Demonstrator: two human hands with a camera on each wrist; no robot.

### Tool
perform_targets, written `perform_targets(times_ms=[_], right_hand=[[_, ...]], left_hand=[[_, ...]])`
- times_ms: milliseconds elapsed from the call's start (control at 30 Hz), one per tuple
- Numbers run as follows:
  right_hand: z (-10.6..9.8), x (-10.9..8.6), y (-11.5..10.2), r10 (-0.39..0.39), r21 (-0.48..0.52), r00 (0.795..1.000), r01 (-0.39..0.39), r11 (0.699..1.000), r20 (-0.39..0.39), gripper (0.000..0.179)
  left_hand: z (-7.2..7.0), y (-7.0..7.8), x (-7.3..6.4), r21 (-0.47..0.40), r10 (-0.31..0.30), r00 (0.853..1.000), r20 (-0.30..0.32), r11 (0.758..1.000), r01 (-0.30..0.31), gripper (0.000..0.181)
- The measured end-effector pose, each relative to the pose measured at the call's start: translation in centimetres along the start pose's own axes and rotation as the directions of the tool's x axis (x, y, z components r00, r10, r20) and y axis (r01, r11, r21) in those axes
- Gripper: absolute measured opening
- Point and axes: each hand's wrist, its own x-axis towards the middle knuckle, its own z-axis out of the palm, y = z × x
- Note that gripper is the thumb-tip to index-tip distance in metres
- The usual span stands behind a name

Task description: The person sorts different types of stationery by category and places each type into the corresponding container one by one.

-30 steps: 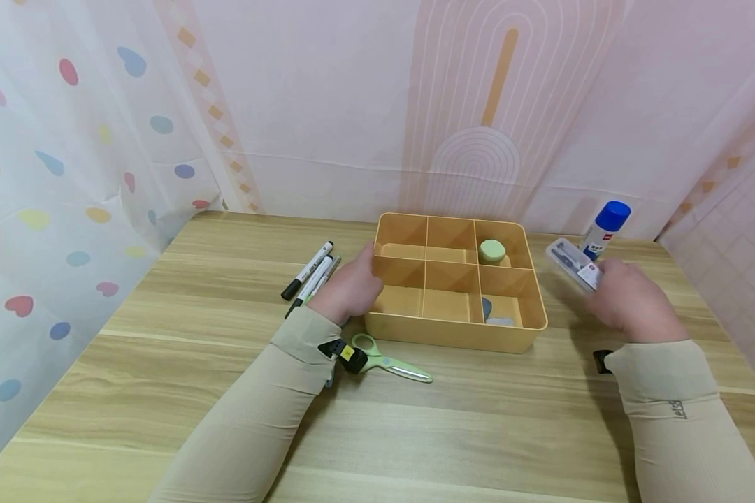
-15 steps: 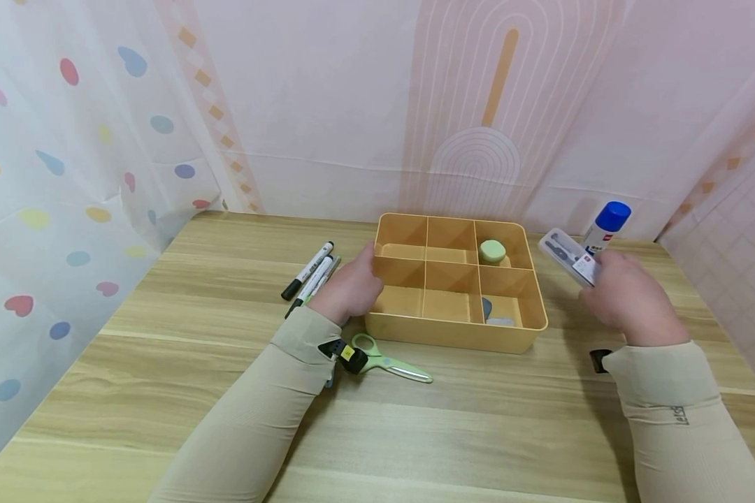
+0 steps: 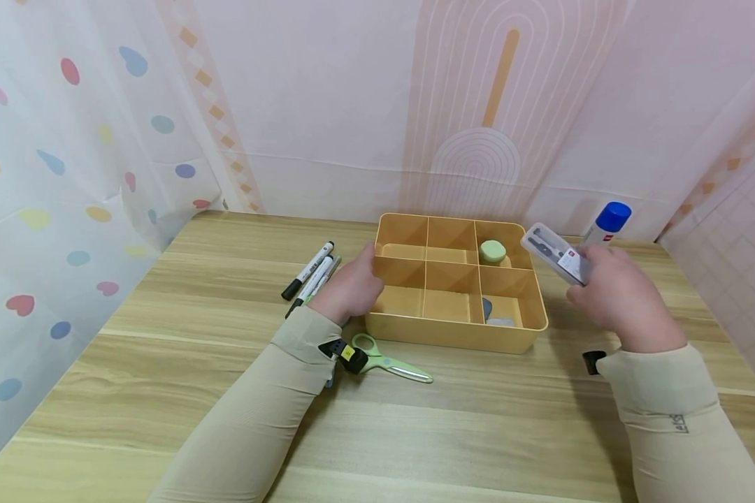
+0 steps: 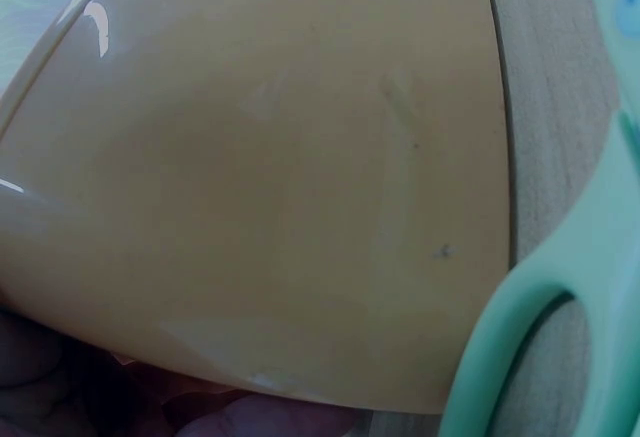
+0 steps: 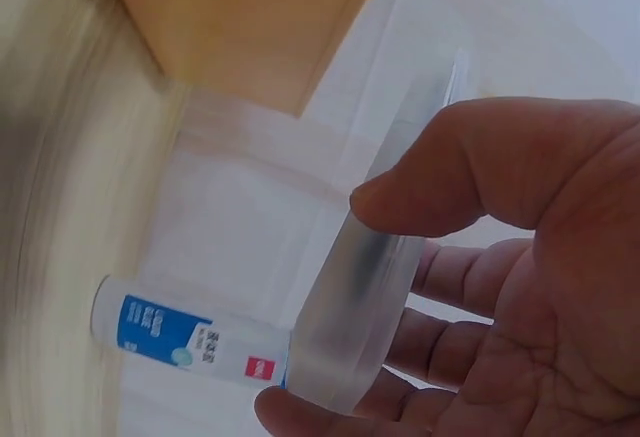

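My right hand (image 3: 626, 297) pinches a clear plastic case (image 3: 555, 253) between thumb and fingers, above the table just right of the organizer box. Dark metal pieces, perhaps a drawing compass, lie inside the case beside a white label. In the right wrist view, the thumb presses one face of the case (image 5: 365, 287) and the fingers lie behind it. My left hand (image 3: 350, 286) holds the left wall of the yellow six-compartment organizer box (image 3: 456, 335); its fingertips are partly hidden. A pale green round object (image 3: 493, 251) sits in the back right compartment, grey pieces (image 3: 499, 322) in the front right one.
A blue-capped liquid glue bottle (image 3: 609, 222) stands at the back right, behind my right hand. Several markers (image 3: 308, 271) lie left of the box. Green scissors (image 3: 393, 365) rest in front of it, beside my left wrist. A patterned curtain (image 3: 327, 105) hangs behind the table.
My right hand has carried the clear case leftward and slightly up, away from the glue bottle and toward the box's right edge. My left hand stays where it was.
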Motion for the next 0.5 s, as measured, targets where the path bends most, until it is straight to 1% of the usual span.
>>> perform_targets(times_ms=[300,500], right_hand=[[0.3,-0.4,-1.6,-0.036,-0.001,0.999,0.036,0.999,-0.011,0.067],[0.4,-0.8,-2.4,-0.088,-0.007,0.996,0.088,0.996,-0.018,0.066]], left_hand=[[0.1,0.1,-0.1,-0.032,-0.012,1.0,-0.002,0.999,0.012,0.079],[0.1,0.0,0.0,-0.039,-0.013,1.0,0.0,0.999,0.012,0.079]])
